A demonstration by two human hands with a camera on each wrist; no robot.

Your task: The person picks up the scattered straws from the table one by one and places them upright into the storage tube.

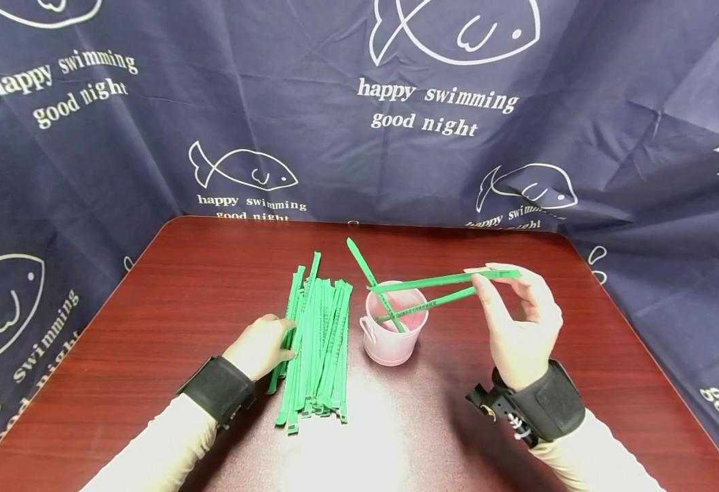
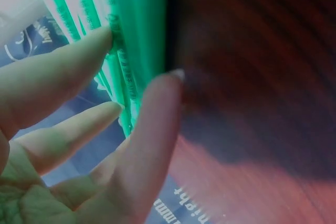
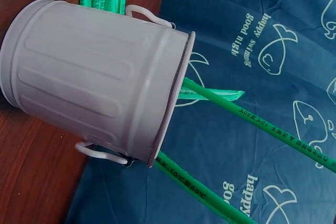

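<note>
A pile of green wrapped straws [image 1: 319,342] lies on the table, most of them pointing away from me. My left hand [image 1: 262,346] is at the pile's left side; its fingertips and thumb touch the straws [image 2: 118,61], with the fingers fairly straight. To the right of the pile stands a small pink bucket [image 1: 390,345] with handles, also large in the right wrist view. Above and right of it, my right hand [image 1: 522,324] pinches a straw [image 1: 439,281] between thumb and fingers, its far end over the bucket. Inside the bucket, straws [image 3: 226,95] lean out past the rim.
The brown wooden table [image 1: 212,253] has a dark blue cloth [image 1: 335,137] with white fish and lettering hung behind and beside it. Black straps [image 1: 219,391] with cameras sit on both wrists.
</note>
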